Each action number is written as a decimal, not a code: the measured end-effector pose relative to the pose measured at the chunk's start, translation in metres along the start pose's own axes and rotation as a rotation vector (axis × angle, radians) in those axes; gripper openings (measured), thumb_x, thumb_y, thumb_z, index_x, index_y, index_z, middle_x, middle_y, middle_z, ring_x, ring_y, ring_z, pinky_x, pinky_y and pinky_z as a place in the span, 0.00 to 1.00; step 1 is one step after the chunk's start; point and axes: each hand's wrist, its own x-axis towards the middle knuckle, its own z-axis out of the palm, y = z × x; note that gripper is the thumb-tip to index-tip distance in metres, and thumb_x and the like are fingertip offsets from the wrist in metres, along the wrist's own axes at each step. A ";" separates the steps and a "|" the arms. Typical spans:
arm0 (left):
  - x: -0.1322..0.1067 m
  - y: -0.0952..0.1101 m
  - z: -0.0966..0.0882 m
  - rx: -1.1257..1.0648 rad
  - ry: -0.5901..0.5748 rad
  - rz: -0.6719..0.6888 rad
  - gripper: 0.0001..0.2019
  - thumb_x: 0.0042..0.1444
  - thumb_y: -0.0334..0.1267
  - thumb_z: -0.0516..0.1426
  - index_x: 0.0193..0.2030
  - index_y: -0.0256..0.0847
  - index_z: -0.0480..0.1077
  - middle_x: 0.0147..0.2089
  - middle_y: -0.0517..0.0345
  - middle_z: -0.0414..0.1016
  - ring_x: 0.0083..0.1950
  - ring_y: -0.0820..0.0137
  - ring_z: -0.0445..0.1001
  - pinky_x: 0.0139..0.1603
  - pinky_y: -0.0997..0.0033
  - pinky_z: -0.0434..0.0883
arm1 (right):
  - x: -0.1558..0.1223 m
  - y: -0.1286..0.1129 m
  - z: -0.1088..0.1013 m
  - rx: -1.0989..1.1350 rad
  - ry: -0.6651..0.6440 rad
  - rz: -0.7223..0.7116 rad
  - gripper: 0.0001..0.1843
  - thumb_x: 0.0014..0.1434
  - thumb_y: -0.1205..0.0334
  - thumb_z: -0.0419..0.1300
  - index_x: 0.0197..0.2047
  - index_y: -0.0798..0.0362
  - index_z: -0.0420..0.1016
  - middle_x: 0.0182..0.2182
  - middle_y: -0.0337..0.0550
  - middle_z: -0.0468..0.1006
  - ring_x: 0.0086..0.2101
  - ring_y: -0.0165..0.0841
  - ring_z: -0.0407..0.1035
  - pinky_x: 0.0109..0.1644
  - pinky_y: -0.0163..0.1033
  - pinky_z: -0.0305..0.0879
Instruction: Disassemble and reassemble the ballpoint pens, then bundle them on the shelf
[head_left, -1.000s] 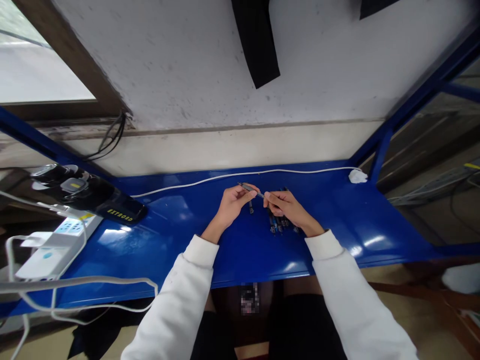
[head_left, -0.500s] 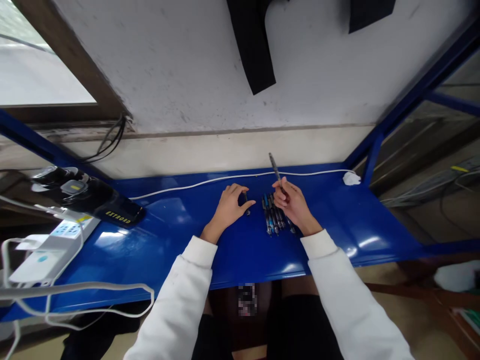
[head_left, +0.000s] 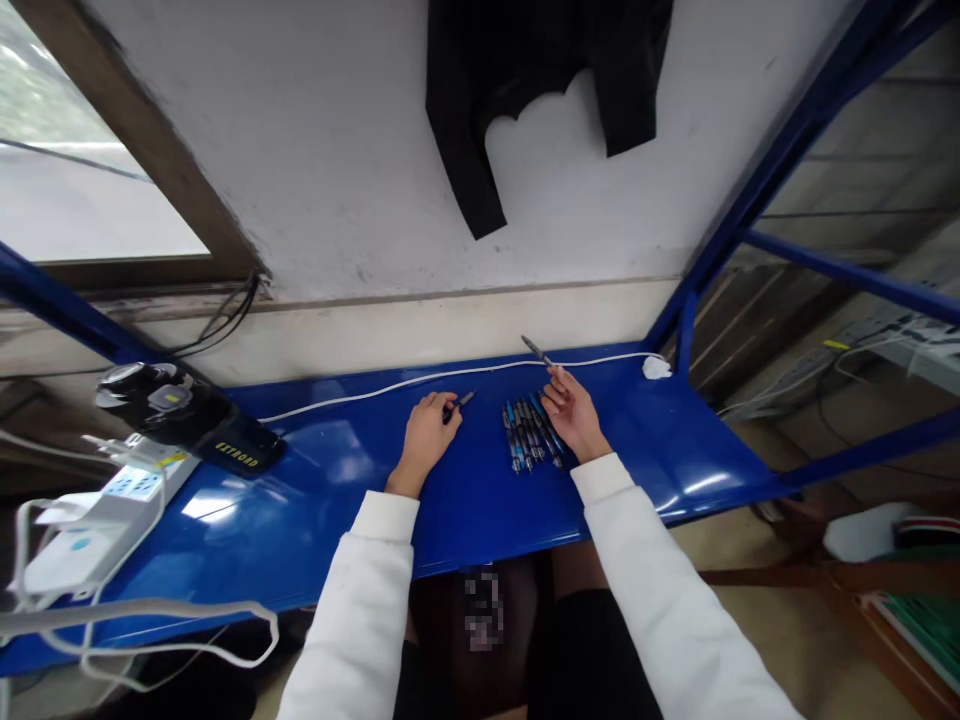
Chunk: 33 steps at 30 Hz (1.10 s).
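Between the thumb and fingers of my left hand (head_left: 427,435) is a dark pen (head_left: 465,399), its tip pointing up and right, close to the blue desk. My right hand (head_left: 574,410) pinches another dark pen (head_left: 535,350), which slants up and left above the far part of the desk. Just left of the right hand lies a row of several pens (head_left: 525,432), dark with some blue parts, side by side on the desk. The right hand partly covers the row's right end.
The blue desk (head_left: 322,510) runs along a wall. A black bottle (head_left: 195,420) and a white power strip (head_left: 97,530) with cables are at the left. A white cable (head_left: 405,381) crosses the back to a crumpled white piece (head_left: 656,367). Dark cloth (head_left: 555,60) hangs above.
My left fingers have closed on the pen beneath them and tilted it to the right. The pen in my right hand has tipped further left and lower. The head view has shifted.
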 end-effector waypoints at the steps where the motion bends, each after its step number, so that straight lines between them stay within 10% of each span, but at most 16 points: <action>1: -0.004 0.000 -0.001 -0.010 0.011 -0.005 0.12 0.69 0.33 0.61 0.56 0.41 0.81 0.47 0.48 0.83 0.44 0.58 0.80 0.53 0.56 0.75 | -0.002 -0.001 -0.002 0.001 0.004 -0.012 0.21 0.58 0.51 0.82 0.42 0.50 0.78 0.27 0.27 0.56 0.23 0.24 0.48 0.22 0.30 0.52; 13: -0.050 0.014 -0.011 -0.203 0.063 0.003 0.18 0.77 0.41 0.53 0.65 0.39 0.77 0.54 0.42 0.80 0.54 0.55 0.82 0.60 0.52 0.78 | -0.029 -0.021 -0.033 0.376 0.205 -0.032 0.12 0.66 0.66 0.73 0.39 0.48 0.72 0.39 0.40 0.82 0.43 0.36 0.82 0.47 0.44 0.82; 19: -0.047 0.011 -0.015 -0.337 0.126 -0.068 0.20 0.77 0.44 0.51 0.63 0.37 0.78 0.56 0.38 0.84 0.58 0.52 0.83 0.65 0.48 0.76 | -0.032 -0.027 -0.045 0.466 0.139 -0.095 0.20 0.73 0.61 0.68 0.35 0.47 0.60 0.23 0.26 0.56 0.21 0.26 0.56 0.26 0.32 0.66; 33: -0.045 0.016 -0.026 -0.526 0.146 -0.299 0.34 0.70 0.70 0.56 0.56 0.38 0.84 0.31 0.59 0.70 0.31 0.66 0.67 0.35 0.67 0.64 | -0.039 -0.021 -0.067 0.539 0.109 -0.154 0.37 0.60 0.53 0.69 0.31 0.47 0.37 0.21 0.26 0.40 0.20 0.26 0.35 0.19 0.32 0.49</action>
